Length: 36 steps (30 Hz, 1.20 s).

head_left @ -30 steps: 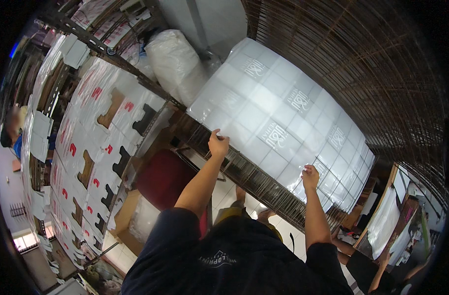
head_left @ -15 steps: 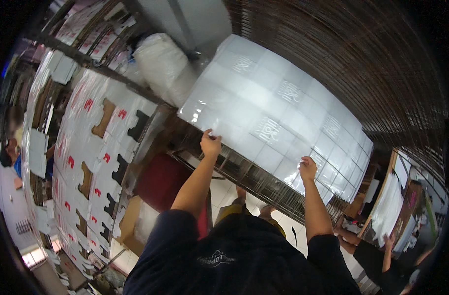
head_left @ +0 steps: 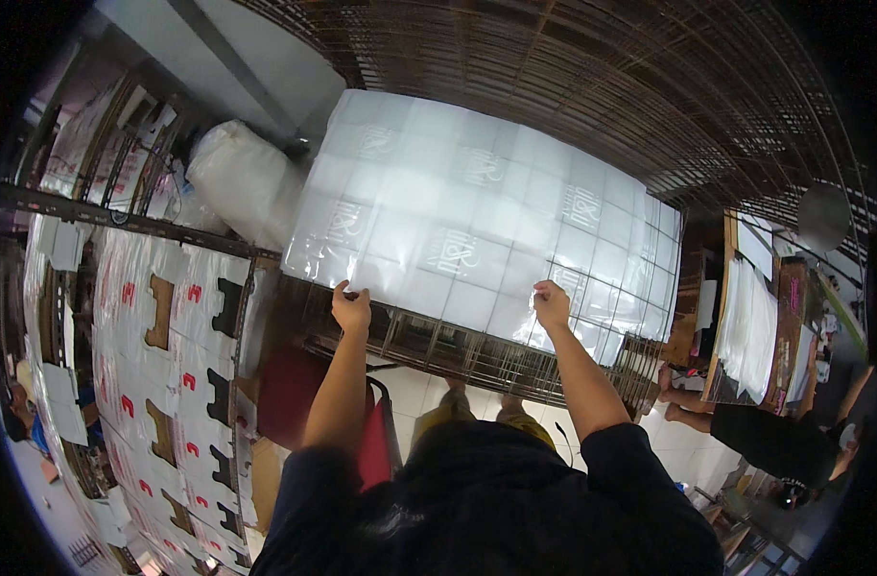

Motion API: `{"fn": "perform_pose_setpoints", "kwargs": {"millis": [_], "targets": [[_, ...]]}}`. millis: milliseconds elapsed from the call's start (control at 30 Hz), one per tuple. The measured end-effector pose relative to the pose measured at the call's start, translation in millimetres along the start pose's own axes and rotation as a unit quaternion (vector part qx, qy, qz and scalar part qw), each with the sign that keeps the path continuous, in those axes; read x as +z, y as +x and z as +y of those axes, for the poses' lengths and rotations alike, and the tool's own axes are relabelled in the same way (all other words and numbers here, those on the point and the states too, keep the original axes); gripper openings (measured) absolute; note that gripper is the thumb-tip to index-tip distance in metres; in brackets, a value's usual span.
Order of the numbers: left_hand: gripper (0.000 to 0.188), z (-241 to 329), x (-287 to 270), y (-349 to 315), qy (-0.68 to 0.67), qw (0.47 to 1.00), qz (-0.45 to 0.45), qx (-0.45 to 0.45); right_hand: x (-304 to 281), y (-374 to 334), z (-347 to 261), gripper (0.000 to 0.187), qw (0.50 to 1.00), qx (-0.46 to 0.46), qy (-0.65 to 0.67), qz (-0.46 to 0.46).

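A glossy, whitish plastic sheet [head_left: 414, 206] with a repeated pale print lies spread over a wire rack [head_left: 458, 350] in front of me. At its near edge, toward the left corner, my left hand [head_left: 352, 309] is closed in a pinch on the plastic. Further right, my right hand [head_left: 553, 305] pinches the sheet a little in from the same edge, where the film creases and shines. Fingertips of both hands are partly hidden by the knuckles. How many layers of plastic lie there, I cannot tell.
Stacked white cartons [head_left: 151, 336] with red marks fill the left. A plastic-wrapped white bundle [head_left: 242, 182] rests behind them. A red chair [head_left: 295, 394] stands by my left arm. Raised wire racks [head_left: 592, 67] arch behind. At right, a co-worker [head_left: 774, 437] sits low beside white sheets [head_left: 746, 326].
My view has turned, so the plastic sheet now lies further left and more level. Both hands have shifted left in the picture and stay at the sheet's near edge.
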<state>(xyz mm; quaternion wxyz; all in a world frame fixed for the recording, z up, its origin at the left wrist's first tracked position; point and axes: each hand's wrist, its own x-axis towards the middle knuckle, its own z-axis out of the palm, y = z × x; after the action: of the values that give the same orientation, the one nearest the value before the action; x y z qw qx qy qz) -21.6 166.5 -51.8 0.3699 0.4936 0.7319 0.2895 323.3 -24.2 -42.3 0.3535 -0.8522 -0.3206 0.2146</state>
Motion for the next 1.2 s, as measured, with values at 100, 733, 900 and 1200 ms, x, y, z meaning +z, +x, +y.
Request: {"fn": "perform_pose_setpoints", "kwargs": {"millis": [100, 733, 900, 1200], "targets": [[0.046, 7.3, -0.5, -3.8, -0.002, 1.0, 0.004, -0.008, -1.0, 0.4, 2.9, 0.017, 1.0, 0.003, -0.004, -0.005], [0.064, -14.9, -17.5, -23.4, 0.029, 0.995, 0.073, 0.069, -34.1, -18.8, 17.0, 0.016, 0.996, -0.031, 0.083, 0.012], [0.054, -5.8, -32.9, -105.8, 0.029, 0.989, 0.037, 0.143, -141.3, -50.0, 66.8, 0.014, 0.994, 0.042, 0.061, 0.085], [0.028, -110.1, 5.2, -226.2, 0.263, 0.943, -0.047, 0.197, -389.1, -98.6, 253.3, 0.026, 0.85, 0.189, 0.028, 0.491]]}}
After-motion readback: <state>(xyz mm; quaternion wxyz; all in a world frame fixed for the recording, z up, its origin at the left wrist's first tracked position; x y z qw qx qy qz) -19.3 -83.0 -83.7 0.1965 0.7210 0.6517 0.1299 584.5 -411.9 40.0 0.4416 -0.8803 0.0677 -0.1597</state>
